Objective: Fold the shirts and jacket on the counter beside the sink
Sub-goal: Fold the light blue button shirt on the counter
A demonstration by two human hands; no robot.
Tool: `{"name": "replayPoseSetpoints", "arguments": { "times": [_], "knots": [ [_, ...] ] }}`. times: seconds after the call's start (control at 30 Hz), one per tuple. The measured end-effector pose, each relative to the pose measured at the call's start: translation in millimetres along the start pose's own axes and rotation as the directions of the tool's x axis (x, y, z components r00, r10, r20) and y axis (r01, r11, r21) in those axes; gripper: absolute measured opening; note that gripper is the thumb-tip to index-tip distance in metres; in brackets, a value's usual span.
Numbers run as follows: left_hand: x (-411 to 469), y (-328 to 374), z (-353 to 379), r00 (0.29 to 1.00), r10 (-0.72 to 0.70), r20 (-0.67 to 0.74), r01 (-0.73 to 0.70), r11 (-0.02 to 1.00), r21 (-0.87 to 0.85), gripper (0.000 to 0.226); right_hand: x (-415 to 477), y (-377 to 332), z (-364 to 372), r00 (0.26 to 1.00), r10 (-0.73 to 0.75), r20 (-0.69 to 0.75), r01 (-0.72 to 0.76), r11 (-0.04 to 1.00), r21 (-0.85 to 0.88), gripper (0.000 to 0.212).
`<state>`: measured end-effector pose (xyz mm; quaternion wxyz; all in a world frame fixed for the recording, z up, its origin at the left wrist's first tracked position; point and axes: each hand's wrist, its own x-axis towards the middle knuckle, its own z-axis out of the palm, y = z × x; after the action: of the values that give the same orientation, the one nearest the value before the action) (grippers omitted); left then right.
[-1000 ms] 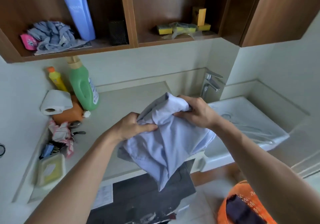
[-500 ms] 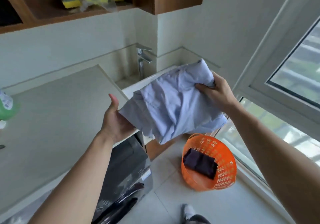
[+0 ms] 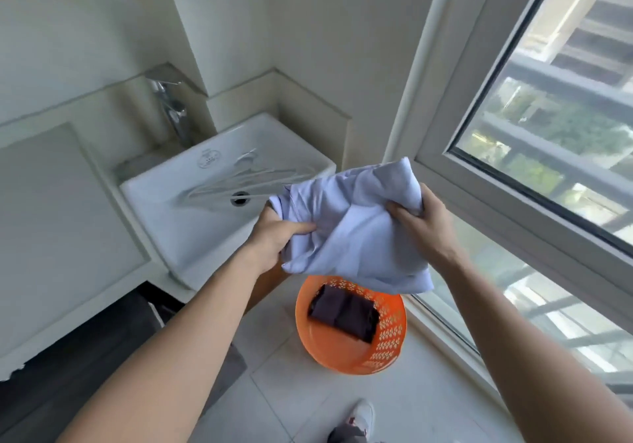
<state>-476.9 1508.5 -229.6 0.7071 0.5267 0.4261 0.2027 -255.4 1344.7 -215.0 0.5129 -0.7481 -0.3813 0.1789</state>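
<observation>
The left hand (image 3: 278, 237) has closed its grip on the shirt (image 3: 352, 240), the right hand (image 3: 423, 228) likewise clamped.

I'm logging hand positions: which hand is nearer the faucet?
Left. The left hand holds the shirt by the front corner of the sink, right of the faucet; the right hand holds it farther right, by the window.

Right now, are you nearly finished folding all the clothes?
Partly. Done: one dark folded garment lies in the orange basket on the floor. In hand: the left hand and right hand both grip the pale blue shirt, bundled up, above the basket. Left: the shirt is not yet set down, and this view shows no other clothes, so I cannot tell how many remain.
</observation>
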Motion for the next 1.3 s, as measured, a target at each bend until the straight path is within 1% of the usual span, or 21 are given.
{"name": "replayPoseSetpoints", "arguments": {
  "times": [0.1,0.17,0.27,0.33,0.4,0.5,0.57,0.67,0.73,0.8,0.83,0.87,0.93,0.97,1.0,1.03,1.07,1.13,1.2,1.23,1.3],
  "knots": [
    [27.0,-14.6,25.7,1.0,0.002,-0.017,-0.002,0.999,0.042,0.053,6.2,34.5,-14.0,0.985,0.166,0.037,-0.17,0.97,0.175,0.028],
    [32.6,-21.8,28.4,1.0,0.01,-0.027,-0.008,0.998,0.068,0.052,-0.2,49.4,-9.8,0.959,0.258,0.118,-0.282,0.911,0.301,0.036],
    [58.2,-46.2,37.7,0.999,-0.031,-0.012,0.032,0.993,0.113,0.053,-7.6,93.2,-4.6,0.903,0.376,0.209,-0.429,0.817,0.385,0.046],
    [80.7,-74.1,41.2,0.997,-0.066,0.039,0.059,0.985,0.162,0.055,-15.6,131.8,6.4,0.888,0.419,0.187,-0.459,0.801,0.385,0.047],
    [110.1,-113.7,42.6,0.995,-0.081,0.059,0.068,0.978,0.198,0.057,-21.4,179.1,24.7,0.882,0.454,0.128,-0.467,0.802,0.373,0.043],
    [156.8,-197.8,42.7,0.993,-0.107,0.046,0.092,0.961,0.26,0.056,-31.7,265.8,66.0,0.857,0.511,0.069,-0.497,0.785,0.37,0.029],
    [188.6,-268.0,43.9,0.992,-0.122,0.019,0.111,0.947,0.301,0.057,-37.3,333.9,96.9,0.837,0.546,0.034,-0.524,0.783,0.334,0.02],
    [233.8,-376.5,50.0,0.996,-0.09,-0.009,0.086,0.915,0.394,0.061,-43.9,445.2,144.4,0.819,0.574,0.021,-0.56,0.79,0.251,0.022],
    [262.5,-453.3,52.7,0.989,-0.112,-0.097,0.143,0.896,0.421,0.064,-46.6,523.1,177.8,0.788,0.615,-0.015,-0.603,0.777,0.179,0.018],
    [291.9,-518.9,53.5,0.976,-0.152,-0.153,0.202,0.897,0.393,0.057,-46.7,595.7,211.9,0.758,0.651,-0.04,-0.643,0.756,0.125,0.014],
    [304.6,-547.2,53.5,0.982,-0.131,-0.139,0.179,0.888,0.424,0.052,-48.6,626.6,227.7,0.741,0.67,-0.038,-0.663,0.74,0.111,0.014],
    [321.6,-578.7,51.4,0.988,-0.115,-0.1,0.149,0.858,0.491,0.054,-51.0,658.6,243.7,0.732,0.68,-0.037,-0.675,0.732,0.097,0.013],
    [346.1,-621.1,48.7,0.979,-0.202,-0.023,0.169,0.745,0.646,0.075,-54.8,708.2,264.4,0.731,0.68,-0.047,-0.678,0.733,0.051,0.015],
    [356.4,-642.1,44.8,0.966,-0.255,-0.04,0.208,0.678,0.705,0.08,-55.8,729.4,273.4,0.725,0.688,-0.033,-0.688,0.726,0.02,0.02],
    [365.7,-663.1,40.1,0.961,-0.27,-0.063,0.23,0.648,0.726,0.08,-56.1,745.5,279.7,0.714,0.701,-0.005,-0.7,0.713,-0.024,0.026],
    [376.4,-682.4,35.3,0.963,-0.256,-0.078,0.234,0.662,0.712,0.073,-53.6,759.9,284.9,0.705,0.709,0.032,-0.706,0.705,-0.07,0.03],
    [385.2,-697.0,31.5,0.965,-0.243,-0.097,0.245,0.707,0.663,0.062,-50.9,770.7,289.1,0.693,0.718,0.063,-0.708,0.695,-0.126,0.032],
    [401.0,-721.5,25.0,0.963,-0.242,-0.121,0.265,0.748,0.608,0.049,-47.0,784.2,296.0,0.682,0.728,0.069,-0.684,0.668,-0.294,0.031],
    [413.5,-736.5,21.2,0.964,-0.229,-0.133,0.261,0.739,0.621,0.047,-41.3,789.1,302.9,0.682,0.731,-0.015,-0.663,0.61,-0.434,0.031],
    [418.6,-738.2,20.9,0.966,-0.219,-0.135,0.255,0.74,0.622,0.044,-37.0,790.0,307.1,0.682,0.728,-0.071,-0.674,0.588,-0.447,0.031],
    [428.0,-747.2,19.4,0.985,-0.157,-0.067,0.16,0.714,0.681,0.032,-31.2,793.5,320.4,0.675,0.718,-0.17,-0.717,0.585,-0.378,0.037]
  ]
}}
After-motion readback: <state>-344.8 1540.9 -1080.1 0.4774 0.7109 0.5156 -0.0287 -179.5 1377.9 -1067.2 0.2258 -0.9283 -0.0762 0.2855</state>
